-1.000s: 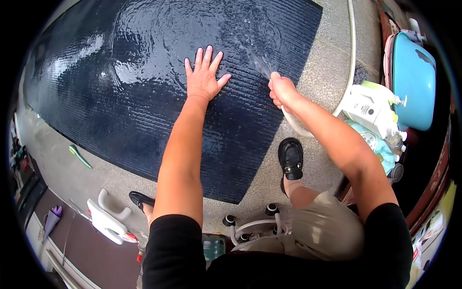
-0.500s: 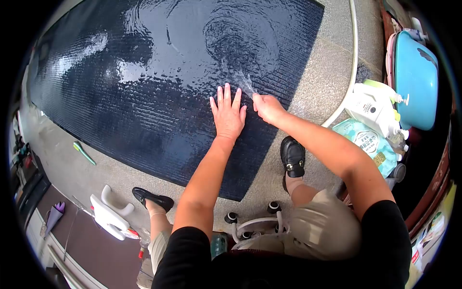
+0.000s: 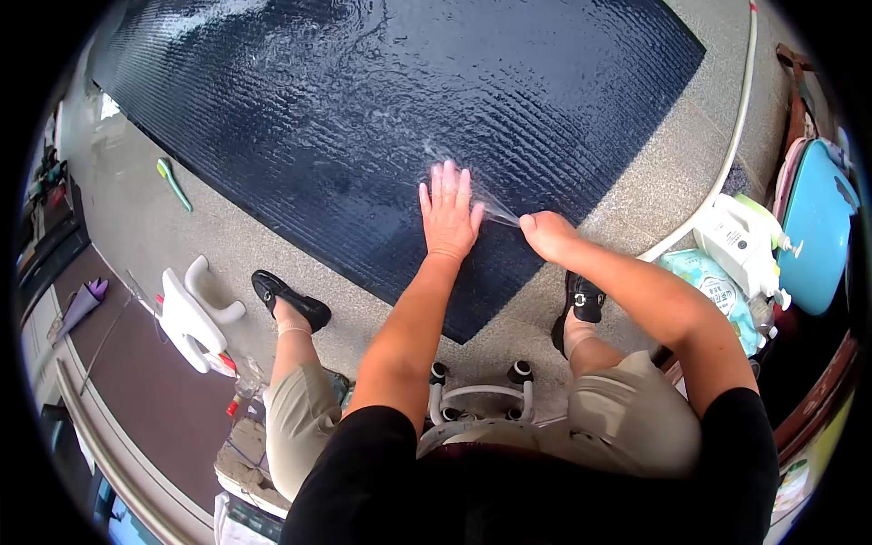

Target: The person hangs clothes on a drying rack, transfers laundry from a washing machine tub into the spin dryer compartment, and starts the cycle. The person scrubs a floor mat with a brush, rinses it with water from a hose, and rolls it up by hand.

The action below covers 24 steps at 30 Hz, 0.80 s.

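Observation:
My left hand (image 3: 450, 218) lies palm down on a wet, ribbed dark mat (image 3: 300, 182), its fingers stretched out and slightly apart. Just right of it, my right hand (image 3: 548, 236) is closed around the end of a hose, with the thumb at its mouth; the fist hides that end. A thin spray of water (image 3: 498, 210) leaves the fist and reaches the left fingers. The pale hose (image 3: 725, 173) curves over the floor at the right and disappears behind my right forearm. Water glistens across the mat's far part.
A green-and-white brush (image 3: 174, 184) lies on the stone floor at left, near a white plastic stool-like piece (image 3: 193, 318). At right stand a white pump bottle (image 3: 734, 241), a light-green refill pouch (image 3: 704, 280) and a blue basin (image 3: 817, 227). A wheeled stool (image 3: 481, 392) is beneath me.
The view has shifted, so the mat's far right corner shows. The spray has swung from the mat ahead of the hands onto my left fingers. My right hand sits lower and farther from the left.

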Available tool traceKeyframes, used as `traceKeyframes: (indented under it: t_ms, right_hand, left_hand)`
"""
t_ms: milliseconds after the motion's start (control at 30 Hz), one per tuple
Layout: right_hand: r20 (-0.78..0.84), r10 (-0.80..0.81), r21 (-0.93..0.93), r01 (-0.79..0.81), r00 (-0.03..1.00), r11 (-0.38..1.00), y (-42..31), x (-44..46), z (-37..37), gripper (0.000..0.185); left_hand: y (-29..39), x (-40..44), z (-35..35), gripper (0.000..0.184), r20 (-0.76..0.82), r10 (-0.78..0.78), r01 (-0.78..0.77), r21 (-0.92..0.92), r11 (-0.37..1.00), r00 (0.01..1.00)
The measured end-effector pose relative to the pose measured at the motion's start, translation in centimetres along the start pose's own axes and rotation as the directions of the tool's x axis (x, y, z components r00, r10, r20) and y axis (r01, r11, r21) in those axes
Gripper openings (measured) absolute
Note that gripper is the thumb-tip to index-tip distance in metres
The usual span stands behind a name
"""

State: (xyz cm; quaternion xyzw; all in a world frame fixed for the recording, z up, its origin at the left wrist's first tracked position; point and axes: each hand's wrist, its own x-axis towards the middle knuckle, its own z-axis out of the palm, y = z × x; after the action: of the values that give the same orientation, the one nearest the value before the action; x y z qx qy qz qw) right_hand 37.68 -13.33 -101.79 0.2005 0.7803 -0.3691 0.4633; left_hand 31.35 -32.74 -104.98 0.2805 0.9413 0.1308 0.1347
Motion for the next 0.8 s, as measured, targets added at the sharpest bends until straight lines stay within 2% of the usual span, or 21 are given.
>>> traceKeyframes:
  t_ms: [100, 133, 167, 200, 300, 333, 400, 467, 533, 600, 633, 667, 733, 800]
  right_hand:
    - [-0.015, 0.038, 0.026, -0.037, 0.999, 0.999, -1.1, -0.6, -1.1, 0.056]
    - [-0.036, 0.064, 0.059, -0.062, 0.997, 0.996, -1.3, -0.6, -1.7, 0.056]
    - [-0.153, 0.102, 0.104, -0.086, 0.983, 0.991, -0.8, 0.1, -1.5, 0.055]
    - [-0.117, 0.087, 0.178, -0.065, 0.989, 0.982, -0.3, 0.8, -2.3, 0.055]
    - [-0.158, 0.137, 0.277, -0.090, 0.978, 0.957, -0.2, 2.0, -3.1, 0.055]
    - [-0.161, 0.136, 0.276, -0.088, 0.977, 0.957, -0.2, 2.3, -3.0, 0.055]
    - [-0.276, 0.072, 0.303, 0.016, 0.959, 0.953, -0.1, 2.6, -2.3, 0.044]
    - [-0.267, 0.056, 0.288, 0.025, 0.962, 0.957, -0.9, 2.0, -2.2, 0.045]
    - [-0.259, 0.043, 0.275, 0.031, 0.965, 0.961, -1.7, 1.2, -2.1, 0.047]
    - [-0.138, 0.035, 0.070, -0.026, 0.990, 0.997, -2.6, 0.2, -1.8, 0.056]
    - [-0.104, 0.050, 0.024, -0.048, 0.993, 0.999, -3.1, -0.4, -1.4, 0.057]
    - [-0.067, 0.040, -0.027, -0.042, 0.997, 0.999, -3.1, -0.5, -0.8, 0.057]
    - [-0.034, 0.023, -0.072, -0.025, 0.999, 0.997, -2.7, -0.7, 0.8, 0.057]
    - [0.004, 0.027, -0.092, -0.027, 1.000, 0.995, -2.3, -0.5, 1.8, 0.056]
  left_hand:
    - [-1.7, -0.1, -0.4, 0.068, -0.027, -0.071, 0.073, 0.086, 0.994, 0.997]
    - [-2.3, -0.3, -0.4, 0.067, -0.048, -0.116, 0.119, 0.066, 0.991, 0.992]
    - [-3.1, -0.7, -0.5, 0.067, -0.059, -0.135, 0.140, 0.098, 0.985, 0.989]
    - [-3.9, -1.0, -0.6, 0.066, -0.070, -0.152, 0.160, 0.131, 0.978, 0.986]
    - [-6.0, -2.8, -1.0, 0.067, -0.093, -0.224, 0.237, 0.170, 0.956, 0.970]
    - [-6.4, -3.4, -1.1, 0.067, -0.117, -0.253, 0.272, 0.186, 0.944, 0.960]
    - [-7.0, -4.9, -1.3, 0.065, -0.140, -0.395, 0.416, 0.189, 0.889, 0.908]
    - [-7.9, -6.5, -0.9, 0.065, -0.217, -0.521, 0.557, 0.162, 0.814, 0.825]
    - [-7.9, -8.0, -0.6, 0.064, -0.223, -0.694, 0.726, 0.126, 0.676, 0.685]
    - [-7.9, -8.9, -0.5, 0.064, -0.208, -0.847, 0.863, -0.022, 0.504, 0.489]
    - [-8.1, -9.4, 0.0, 0.062, -0.197, -0.898, 0.909, -0.056, 0.412, 0.395]
    - [-8.3, -10.0, 0.5, 0.062, -0.199, -0.901, 0.913, -0.054, 0.404, 0.386]
    - [-8.3, -10.7, 0.9, 0.061, -0.198, -0.955, 0.941, -0.214, 0.263, 0.222]
    - [-8.1, -10.8, 0.6, 0.060, -0.178, -0.957, 0.944, -0.203, 0.261, 0.227]
